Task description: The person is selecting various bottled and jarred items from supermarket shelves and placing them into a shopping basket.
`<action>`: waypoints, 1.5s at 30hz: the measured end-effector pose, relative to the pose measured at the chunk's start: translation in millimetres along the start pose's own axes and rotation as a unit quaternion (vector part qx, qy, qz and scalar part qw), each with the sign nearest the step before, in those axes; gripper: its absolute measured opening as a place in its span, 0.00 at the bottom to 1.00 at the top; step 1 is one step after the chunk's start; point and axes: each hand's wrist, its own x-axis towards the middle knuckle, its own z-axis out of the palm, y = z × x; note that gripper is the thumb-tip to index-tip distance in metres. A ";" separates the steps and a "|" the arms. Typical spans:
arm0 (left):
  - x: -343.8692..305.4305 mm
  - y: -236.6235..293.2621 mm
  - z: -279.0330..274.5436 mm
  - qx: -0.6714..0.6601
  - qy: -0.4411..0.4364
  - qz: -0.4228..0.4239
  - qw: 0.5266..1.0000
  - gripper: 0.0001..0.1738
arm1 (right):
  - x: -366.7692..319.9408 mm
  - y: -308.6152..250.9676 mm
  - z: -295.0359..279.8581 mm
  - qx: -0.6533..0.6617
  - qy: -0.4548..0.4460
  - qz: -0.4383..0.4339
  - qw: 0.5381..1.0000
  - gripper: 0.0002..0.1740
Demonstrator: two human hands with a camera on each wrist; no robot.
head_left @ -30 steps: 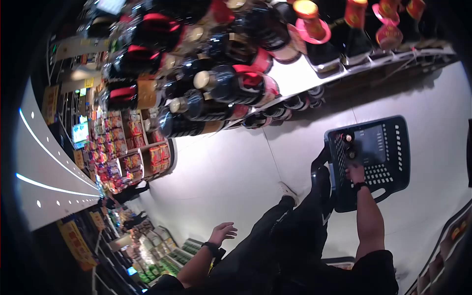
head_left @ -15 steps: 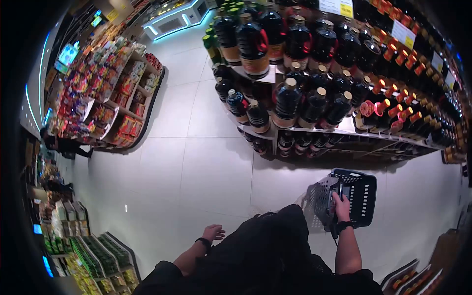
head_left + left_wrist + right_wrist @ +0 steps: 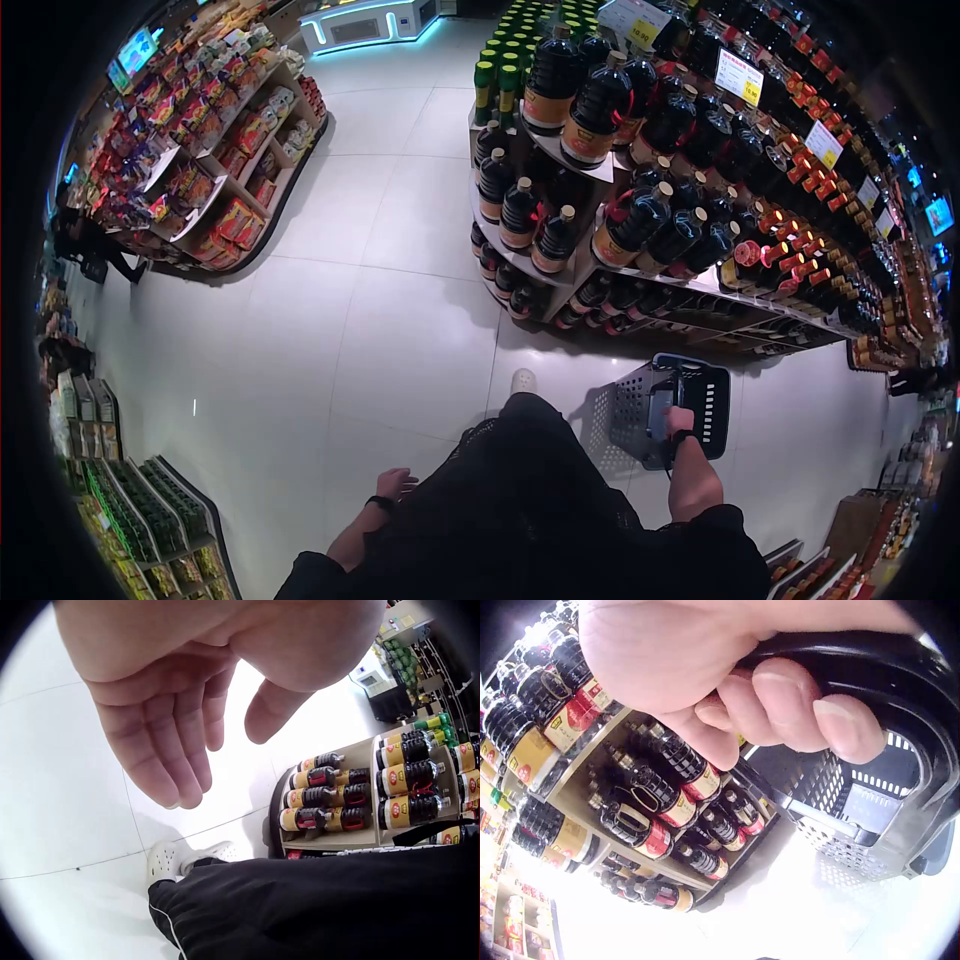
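Note:
My right hand [image 3: 680, 420] curls its fingers around the black handle [image 3: 847, 664] of a dark shopping basket [image 3: 632, 408]. In the right wrist view the basket hangs below that hand, with slotted walls and part of its inside [image 3: 874, 806] showing. My left hand [image 3: 397, 484] hangs at my left side, fingers relaxed and holding nothing. The left wrist view shows its palm side and loosely bent fingers [image 3: 165, 742] above the pale floor. Nearest to the basket stands a shelf of large dark bottles [image 3: 635, 225] with tan and red labels.
A rounded shelf end [image 3: 545, 265] juts into the aisle ahead. Packaged snacks fill a display [image 3: 215, 170] at the left, where a person in dark clothes [image 3: 90, 240] stands. Green-topped bottles [image 3: 508, 85] line the back. Racks [image 3: 160, 520] stand at the lower left. Pale tiles [image 3: 300, 340] cover the floor.
The head view has swung from a steep tilt to nearly level, and the shelves now appear farther off. My right hand, earlier over the basket, now holds it by its handle. The left hand stays empty.

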 end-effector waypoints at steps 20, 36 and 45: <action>116.2 143.6 -126.5 -0.140 0.027 -0.122 0.982 0.17 | -143.3 -202.6 88.0 0.195 -0.020 0.220 0.956 0.13; 254.6 316.1 -247.5 -0.026 -0.016 -0.090 0.996 0.18 | -221.5 -321.0 208.9 0.170 0.006 0.257 0.951 0.12; 328.3 365.1 -343.6 0.037 -0.071 -0.084 0.993 0.18 | -268.5 -470.4 242.5 0.193 0.034 0.288 0.937 0.12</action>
